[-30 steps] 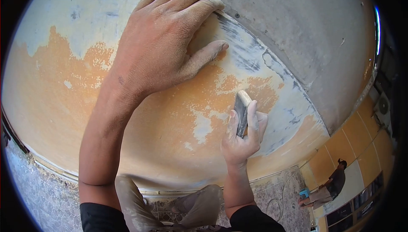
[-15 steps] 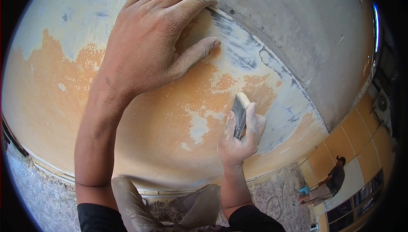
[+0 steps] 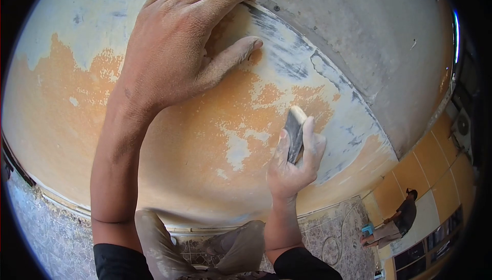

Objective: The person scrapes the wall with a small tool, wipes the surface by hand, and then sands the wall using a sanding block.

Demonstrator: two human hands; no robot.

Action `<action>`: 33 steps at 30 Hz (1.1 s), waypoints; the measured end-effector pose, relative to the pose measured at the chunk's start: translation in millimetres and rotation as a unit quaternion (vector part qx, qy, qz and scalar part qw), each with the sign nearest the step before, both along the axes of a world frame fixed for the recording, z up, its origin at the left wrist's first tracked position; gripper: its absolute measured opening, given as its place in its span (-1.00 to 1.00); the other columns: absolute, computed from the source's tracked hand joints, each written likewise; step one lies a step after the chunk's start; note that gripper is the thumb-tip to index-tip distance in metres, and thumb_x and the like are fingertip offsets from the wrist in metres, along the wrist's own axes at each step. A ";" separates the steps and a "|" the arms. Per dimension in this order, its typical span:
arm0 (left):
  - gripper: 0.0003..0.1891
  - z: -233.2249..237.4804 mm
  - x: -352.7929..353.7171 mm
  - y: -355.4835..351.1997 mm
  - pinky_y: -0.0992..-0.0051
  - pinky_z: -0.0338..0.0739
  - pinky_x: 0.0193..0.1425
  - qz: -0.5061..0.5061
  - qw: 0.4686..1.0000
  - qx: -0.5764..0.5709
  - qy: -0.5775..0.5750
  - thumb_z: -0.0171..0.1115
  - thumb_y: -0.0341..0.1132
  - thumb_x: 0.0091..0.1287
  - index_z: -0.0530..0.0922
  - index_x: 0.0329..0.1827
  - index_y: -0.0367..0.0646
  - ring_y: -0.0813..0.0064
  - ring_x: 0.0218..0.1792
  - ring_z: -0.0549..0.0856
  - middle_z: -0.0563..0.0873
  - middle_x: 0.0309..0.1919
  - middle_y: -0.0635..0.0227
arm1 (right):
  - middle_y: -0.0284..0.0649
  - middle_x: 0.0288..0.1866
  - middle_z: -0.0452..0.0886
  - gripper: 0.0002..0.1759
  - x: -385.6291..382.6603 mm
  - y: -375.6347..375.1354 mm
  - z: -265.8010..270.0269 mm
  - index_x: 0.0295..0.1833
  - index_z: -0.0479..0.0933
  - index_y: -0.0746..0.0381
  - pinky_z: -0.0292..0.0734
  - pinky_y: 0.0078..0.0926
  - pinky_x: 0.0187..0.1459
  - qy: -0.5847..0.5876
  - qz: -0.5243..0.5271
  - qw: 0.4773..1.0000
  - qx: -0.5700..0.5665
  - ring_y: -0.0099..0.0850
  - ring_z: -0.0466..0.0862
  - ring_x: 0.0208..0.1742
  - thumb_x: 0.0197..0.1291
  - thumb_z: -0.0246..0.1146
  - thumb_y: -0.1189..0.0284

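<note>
Dusty and spread, my left hand (image 3: pixel 179 39) rests high on the orange and white wall (image 3: pixel 195 141), its fingertips reaching the edge where the grey surface begins. Its thumb is stretched out to the right and I see nothing held there. Lower right, my right hand (image 3: pixel 294 170) pinches a sanding block (image 3: pixel 295 134) between thumb and fingers. The block has a dark grey face and a pale edge, and is held tilted with its top end against or close to the wall. White dust coats the right fingers.
A grey concrete surface (image 3: pixel 353 29) borders the wall along a cracked edge. Paint is worn to white and grey in patches. Below are my legs (image 3: pixel 238 249) and a patterned tile floor (image 3: pixel 56 234). Another person (image 3: pixel 400 221) stands at lower right near a hose (image 3: pixel 338 244).
My right hand has moved slightly up and to the right with the sanding block. My left hand sits slightly higher and further left in view, keeping the same spread pose.
</note>
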State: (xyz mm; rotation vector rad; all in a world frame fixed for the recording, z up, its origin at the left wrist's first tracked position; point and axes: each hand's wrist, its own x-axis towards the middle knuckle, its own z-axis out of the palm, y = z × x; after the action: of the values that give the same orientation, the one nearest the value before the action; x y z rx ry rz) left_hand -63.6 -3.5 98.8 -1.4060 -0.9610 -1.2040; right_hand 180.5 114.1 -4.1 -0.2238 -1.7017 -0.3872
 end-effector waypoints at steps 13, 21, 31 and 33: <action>-0.51 1.1 13.8 -3.2 0.14 0.51 0.32 0.003 1.000 0.003 -0.026 0.52 -0.09 0.26 0.67 0.09 -0.29 0.13 0.11 0.68 0.73 -0.03 0.13 | -0.23 -0.07 0.58 -0.37 -11.5 1.0 -2.7 0.50 0.52 0.32 0.65 -0.51 -0.10 0.045 -0.017 0.998 0.030 -0.44 0.64 -0.18 0.32 0.44 0.61; -0.51 0.4 1.3 9.3 0.14 0.50 0.34 -0.004 1.000 0.009 -0.014 0.52 -0.09 0.26 0.67 0.10 -0.28 0.13 0.12 0.68 0.73 -0.02 0.12 | -0.15 0.03 0.68 -0.35 -34.6 -10.6 94.8 0.48 0.51 0.39 0.57 -0.48 -0.12 -0.004 0.030 0.999 0.045 -0.41 0.57 -0.15 0.26 0.42 0.69; -0.49 -2.4 -3.1 6.8 0.14 0.48 0.40 0.028 1.000 0.004 -0.001 0.54 -0.11 0.24 0.68 0.18 -0.18 0.13 0.17 0.67 0.73 0.06 0.18 | -0.15 -0.01 0.62 -0.37 -25.2 -14.6 33.5 0.48 0.50 0.35 0.66 -0.42 -0.03 0.016 -0.017 1.000 0.016 -0.34 0.65 -0.08 0.30 0.42 0.67; -0.52 -1.4 0.1 6.5 0.15 0.50 0.34 0.004 1.000 0.009 -0.005 0.52 -0.10 0.26 0.67 0.10 -0.28 0.14 0.13 0.68 0.73 -0.03 0.12 | -0.16 0.00 0.63 -0.37 -37.7 -17.9 71.7 0.48 0.51 0.36 0.66 -0.42 -0.05 0.008 -0.006 1.000 0.020 -0.34 0.65 -0.08 0.30 0.42 0.68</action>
State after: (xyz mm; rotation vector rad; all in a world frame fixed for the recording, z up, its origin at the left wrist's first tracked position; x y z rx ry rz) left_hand -63.4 3.1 97.4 -1.3807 -0.9596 -1.2121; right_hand 142.7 96.2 67.6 -0.2073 -1.6760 -0.4284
